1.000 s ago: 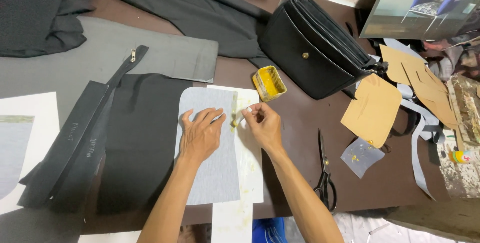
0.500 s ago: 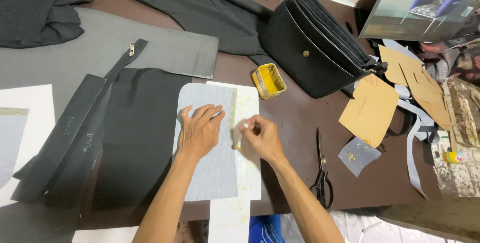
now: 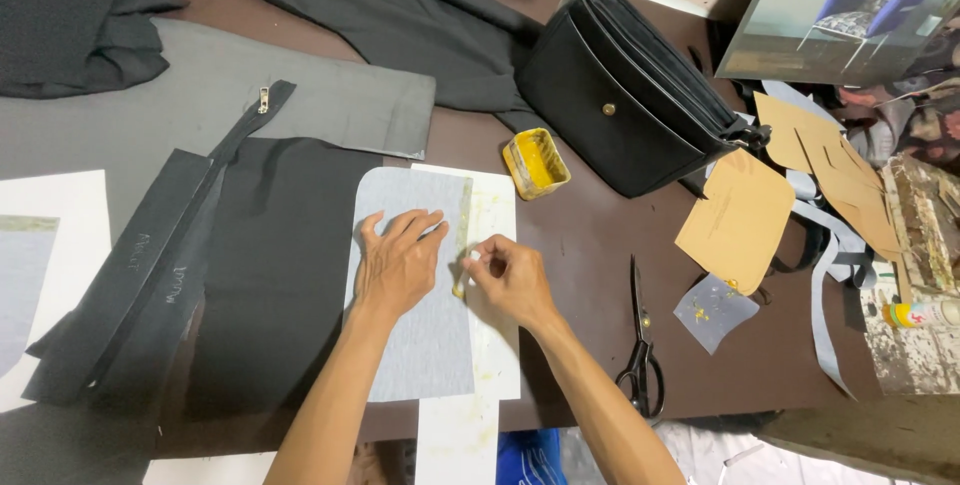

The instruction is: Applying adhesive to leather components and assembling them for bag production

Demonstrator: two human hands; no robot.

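My left hand lies flat, fingers spread, on a grey fabric panel with rounded top corners. My right hand pinches a small glue applicator at the panel's right edge, where a yellowish glue strip runs down. The panel rests on white paper. A small square tin of yellow glue stands just above, to the right.
A black shoulder bag stands at the back right. Black scissors lie right of my right arm. Tan pattern cards and grey straps sit at the right. Black fabric with a zipper strip covers the left.
My right hand has slid down along the panel's right edge toward me, lengthening the glue strip. My left hand stays pressed on the panel.
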